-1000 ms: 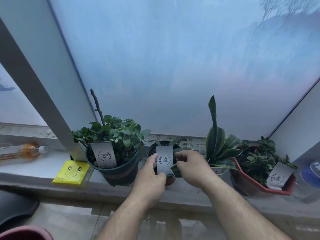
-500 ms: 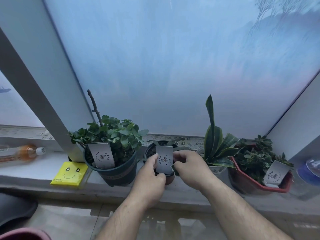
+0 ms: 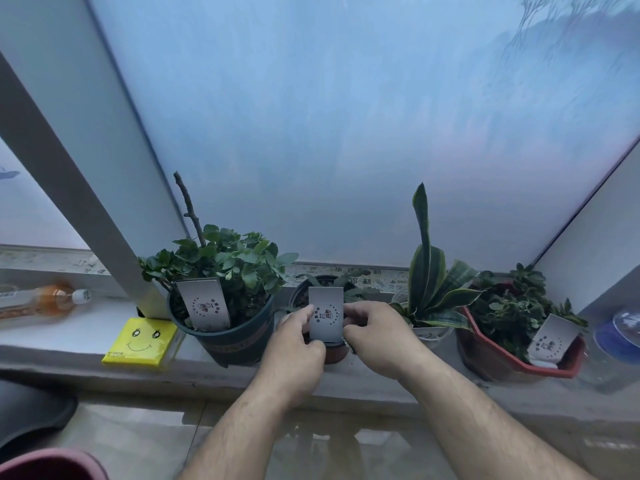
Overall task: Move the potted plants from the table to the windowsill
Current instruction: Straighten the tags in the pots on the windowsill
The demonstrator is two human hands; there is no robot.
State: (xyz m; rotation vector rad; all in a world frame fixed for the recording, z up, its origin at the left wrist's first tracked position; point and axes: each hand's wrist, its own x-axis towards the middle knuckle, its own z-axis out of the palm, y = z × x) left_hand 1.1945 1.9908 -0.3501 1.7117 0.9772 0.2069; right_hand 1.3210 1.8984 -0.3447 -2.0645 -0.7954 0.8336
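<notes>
Four potted plants stood in a row on the pale grey stone windowsill (image 3: 86, 336), under frosted blue glass. The one being handled was the smallest: a small dark round pot with a reddish-brown base (image 3: 334, 351), holding a few thin, dull green leaves that spread low over its rim. It sat near the front edge of the sill, between a dark green round plastic pot of bushy, round-leaved foliage with a bare twig (image 3: 230, 336) on the left and a tall striped snake plant with yellow-edged blades in a pale clear cup (image 3: 427, 289) on the right.

A grey rectangular card printed with a ring of dots (image 3: 325, 313) stood upright at the front of the small pot. The left hand (image 3: 294, 355) pinched the card's left edge between thumb and curled fingers, its knuckles covering the pot's front. The right hand (image 3: 377, 336) pinched the right edge the same way, fingers folded close. Most of the pot's wall was hidden behind both hands.

Farther right, a red angular plastic planter full of small dark leaves (image 3: 512, 362) carried a similar card. At the left lay a yellow square pack with a smiley face (image 3: 142, 342) and a clear bottle of orange liquid on its side (image 3: 41, 301).
</notes>
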